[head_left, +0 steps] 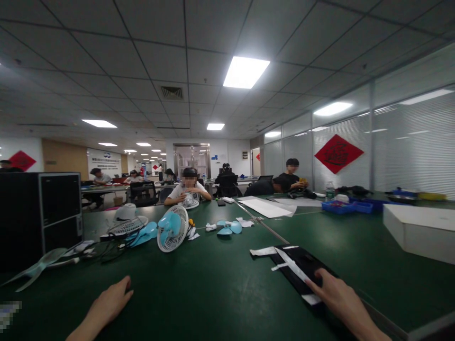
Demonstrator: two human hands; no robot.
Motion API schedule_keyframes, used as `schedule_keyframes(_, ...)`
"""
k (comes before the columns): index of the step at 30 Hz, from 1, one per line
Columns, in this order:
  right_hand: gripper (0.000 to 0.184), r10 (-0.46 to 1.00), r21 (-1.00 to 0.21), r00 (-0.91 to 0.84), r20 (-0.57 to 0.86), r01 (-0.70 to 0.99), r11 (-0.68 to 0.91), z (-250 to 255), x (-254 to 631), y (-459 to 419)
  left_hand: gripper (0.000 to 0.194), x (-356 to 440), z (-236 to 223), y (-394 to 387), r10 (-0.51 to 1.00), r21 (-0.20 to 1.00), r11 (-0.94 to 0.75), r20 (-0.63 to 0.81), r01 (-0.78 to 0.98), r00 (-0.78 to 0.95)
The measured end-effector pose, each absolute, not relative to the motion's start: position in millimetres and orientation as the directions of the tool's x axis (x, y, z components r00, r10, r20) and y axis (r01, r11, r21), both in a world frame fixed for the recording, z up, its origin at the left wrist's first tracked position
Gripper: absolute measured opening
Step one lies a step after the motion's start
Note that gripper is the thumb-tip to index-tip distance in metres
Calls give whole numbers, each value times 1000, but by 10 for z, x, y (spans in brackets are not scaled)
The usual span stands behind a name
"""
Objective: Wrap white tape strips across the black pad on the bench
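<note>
My left hand (pixel 111 302) hovers over or rests on the green table (pixel 220 289) at lower left, fingers slightly bent, thumb and index apart, holding nothing. My right hand (pixel 339 299) reaches in at lower right over a flat black rectangular thing (pixel 311 260), whose exact kind I cannot make out. Its thumb and index are a little apart, and the thumb's tip touches a long white strip (pixel 293 264) that crosses the black surface. Shorter white pieces stick out past its edges. My other right fingers are hidden behind the hand.
A white fan grille with blue blades (pixel 173 228), a loose blue fan blade (pixel 229 228) and cables lie further back. A black computer tower (pixel 60 208) stands left; a white box (pixel 419 232) and blue tray (pixel 337 206) right. A person (pixel 188 189) sits opposite, handling a fan part.
</note>
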State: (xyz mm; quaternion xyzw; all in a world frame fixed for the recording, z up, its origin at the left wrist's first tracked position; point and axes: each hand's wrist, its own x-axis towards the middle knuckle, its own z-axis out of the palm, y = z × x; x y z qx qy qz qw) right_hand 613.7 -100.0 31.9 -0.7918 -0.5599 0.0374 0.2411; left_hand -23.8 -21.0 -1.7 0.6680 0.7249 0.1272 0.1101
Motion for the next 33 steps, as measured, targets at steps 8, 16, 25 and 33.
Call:
schedule_keyframes(8, 51, 916, -625, 373, 148, 753, -205, 397, 6072, -1012, 29, -199, 44, -249, 996, 317, 85, -24, 945, -81)
schedule_keyframes(16, 31, 917, -711, 274, 290, 703, 15, 736, 5861, -943, 28, -138, 102, -296, 995, 306, 100, -34, 947, -94)
schedule_keyframes(25, 22, 677, -410, 151, 720, 880, 240, 1009, 5468, -958, 28, -203, 1, -230, 996, 288, 73, 22, 955, -83)
schedule_keyframes(33, 20, 683, -28, -270, 678, 919, 392, 425, 5274, -898, 30, -175, 44, -268, 998, 296, 66, -7, 953, -68)
